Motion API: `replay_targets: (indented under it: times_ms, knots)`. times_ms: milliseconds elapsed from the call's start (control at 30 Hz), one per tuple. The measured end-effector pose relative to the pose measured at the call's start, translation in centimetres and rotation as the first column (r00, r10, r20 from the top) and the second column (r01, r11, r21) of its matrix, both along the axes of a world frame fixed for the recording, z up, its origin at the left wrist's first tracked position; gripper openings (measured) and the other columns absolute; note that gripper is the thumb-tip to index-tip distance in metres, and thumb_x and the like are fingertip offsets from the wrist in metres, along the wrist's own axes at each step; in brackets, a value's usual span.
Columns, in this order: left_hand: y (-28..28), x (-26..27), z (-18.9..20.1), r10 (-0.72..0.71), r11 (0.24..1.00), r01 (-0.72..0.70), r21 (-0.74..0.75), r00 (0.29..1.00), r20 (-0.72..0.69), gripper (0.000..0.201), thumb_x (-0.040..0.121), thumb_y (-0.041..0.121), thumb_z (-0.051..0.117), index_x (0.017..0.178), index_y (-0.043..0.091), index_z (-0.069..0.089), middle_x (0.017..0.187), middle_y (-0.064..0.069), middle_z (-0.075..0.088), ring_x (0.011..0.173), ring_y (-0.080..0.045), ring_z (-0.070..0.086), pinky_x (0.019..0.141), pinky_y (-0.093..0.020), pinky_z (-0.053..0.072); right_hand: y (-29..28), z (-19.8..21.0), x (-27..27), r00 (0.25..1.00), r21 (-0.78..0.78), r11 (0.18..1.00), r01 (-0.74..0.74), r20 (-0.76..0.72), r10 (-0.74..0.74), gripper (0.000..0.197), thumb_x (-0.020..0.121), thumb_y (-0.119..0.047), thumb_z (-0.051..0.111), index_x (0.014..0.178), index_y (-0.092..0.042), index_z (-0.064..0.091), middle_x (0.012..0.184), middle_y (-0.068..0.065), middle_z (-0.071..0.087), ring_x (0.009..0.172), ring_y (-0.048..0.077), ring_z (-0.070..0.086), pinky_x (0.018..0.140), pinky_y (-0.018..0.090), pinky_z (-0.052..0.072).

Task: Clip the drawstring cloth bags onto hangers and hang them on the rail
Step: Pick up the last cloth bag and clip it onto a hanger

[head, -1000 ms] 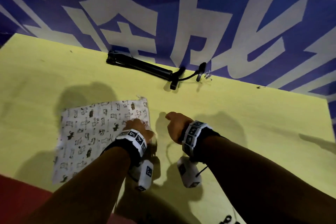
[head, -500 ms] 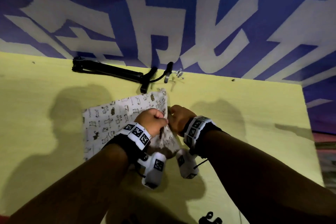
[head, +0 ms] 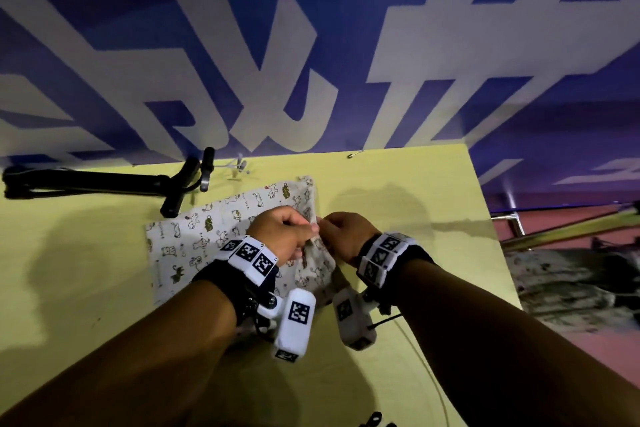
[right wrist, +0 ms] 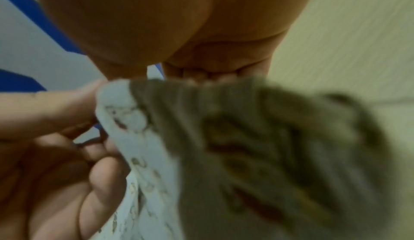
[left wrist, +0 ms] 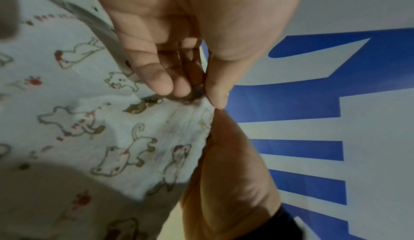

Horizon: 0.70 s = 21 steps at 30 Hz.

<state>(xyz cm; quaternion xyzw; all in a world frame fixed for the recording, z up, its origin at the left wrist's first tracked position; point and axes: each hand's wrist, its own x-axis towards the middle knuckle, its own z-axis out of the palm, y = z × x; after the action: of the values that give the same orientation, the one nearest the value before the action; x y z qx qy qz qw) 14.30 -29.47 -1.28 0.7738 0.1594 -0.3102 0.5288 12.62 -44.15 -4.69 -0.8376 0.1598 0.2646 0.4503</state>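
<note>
A white drawstring cloth bag (head: pixel 207 239) printed with small cats lies on the yellow table (head: pixel 86 288), its right edge bunched and lifted. My left hand (head: pixel 310 229) pinches that edge between thumb and fingers, which the left wrist view shows close up as my left hand (left wrist: pixel 197 96) on the bag (left wrist: pixel 89 119). My right hand (head: pixel 332 232) grips the same edge just beside it, its fingers curled over the gathered cloth (right wrist: pixel 246 146). A black hanger (head: pixel 104 180) lies along the table's far edge, beyond the bag.
Small clear clips (head: pixel 239 168) lie by the hanger's hook end. A blue and white lettered wall (head: pixel 311 45) backs the table. A metal rail (head: pixel 512 218) shows past the table's right edge. A thin cord (head: pixel 426 367) and a black piece (head: pixel 374 419) lie near the front.
The bag lay flat under my left hand a second ago. Both hands have since closed on its right edge and raised it, and the bag has shifted right and farther back.
</note>
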Motion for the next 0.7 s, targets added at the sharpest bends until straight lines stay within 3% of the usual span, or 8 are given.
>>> replay_targets:
  times_ms: [100,200,300,400,500,600,700]
  knots:
    - [0.0,0.1,0.0,0.035,0.998,-0.038,-0.055,0.998,-0.049,0.012,0.079,0.009,0.077,0.071,0.008,0.068,0.074,-0.012,0.070,0.066,-0.025,0.062,0.081,-0.051,0.057,-0.1,-0.1,-0.2,0.986,0.167,0.972,0.166,-0.052,-0.159,0.039,0.087,-0.041,0.056,0.052,-0.024,0.062,0.047,-0.010,0.053,0.051,0.017,0.046,0.057,0.028,0.039]
    - [0.0,0.7,-0.3,0.025,0.998,-0.029,-0.062,0.998,-0.060,0.008,0.080,0.004,0.074,0.079,-0.001,0.068,0.070,-0.012,0.068,0.066,-0.025,0.060,0.083,-0.049,0.055,0.0,-0.1,0.9,0.971,0.282,0.930,0.237,-0.097,-0.219,0.036,0.085,-0.026,0.061,0.050,-0.020,0.056,0.047,-0.006,0.050,0.049,0.017,0.043,0.056,0.027,0.036]
    - [0.2,0.8,-0.5,0.040,0.999,-0.042,-0.028,0.997,-0.064,0.013,0.082,0.005,0.073,0.072,0.004,0.065,0.074,-0.014,0.066,0.069,-0.027,0.061,0.077,-0.046,0.058,0.0,-0.2,2.0,1.000,-0.005,1.000,-0.003,-0.030,0.002,0.025,0.089,-0.026,0.054,0.069,-0.015,0.064,0.067,0.002,0.063,0.063,0.021,0.054,0.063,0.027,0.041]
    - [0.5,1.5,-0.8,0.147,0.989,-0.149,-0.025,0.987,-0.064,0.021,0.084,0.007,0.069,0.068,0.009,0.056,0.083,-0.019,0.063,0.069,-0.030,0.061,0.067,-0.040,0.059,-1.6,-1.1,3.1,0.956,-0.347,0.891,-0.292,-0.117,0.268,0.018,0.095,-0.021,0.047,0.091,-0.010,0.061,0.096,0.010,0.063,0.082,0.029,0.059,0.070,0.029,0.045]
    - [0.6,2.4,-1.2,0.217,0.975,-0.219,-0.025,0.974,-0.062,0.016,0.087,0.010,0.066,0.076,0.008,0.055,0.093,-0.027,0.063,0.073,-0.035,0.064,0.066,-0.040,0.059,-3.1,-1.3,4.0,0.971,-0.428,0.871,-0.240,-0.116,0.211,0.014,0.095,-0.023,0.044,0.095,-0.012,0.052,0.095,0.011,0.057,0.077,0.029,0.055,0.066,0.030,0.039]
    - [0.0,2.8,-1.4,0.198,0.980,-0.198,-0.022,0.980,-0.023,0.011,0.088,0.011,0.064,0.080,0.008,0.057,0.090,-0.020,0.065,0.069,-0.032,0.067,0.075,-0.049,0.060,-3.9,-1.4,5.6,0.993,-0.466,0.880,-0.093,0.018,0.115,0.025,0.095,-0.025,0.044,0.116,-0.013,0.051,0.115,0.011,0.051,0.099,0.034,0.056,0.074,0.031,0.038]
    - [-1.0,3.4,-1.5,0.147,0.989,-0.147,0.002,0.989,0.031,0.008,0.087,0.014,0.065,0.082,0.011,0.059,0.078,-0.009,0.064,0.062,-0.026,0.067,0.075,-0.052,0.060,-4.5,-1.7,7.4,0.985,-0.479,0.874,-0.082,0.096,0.145,0.042,0.093,-0.017,0.045,0.135,-0.017,0.044,0.136,0.008,0.042,0.120,0.034,0.048,0.092,0.035,0.041]
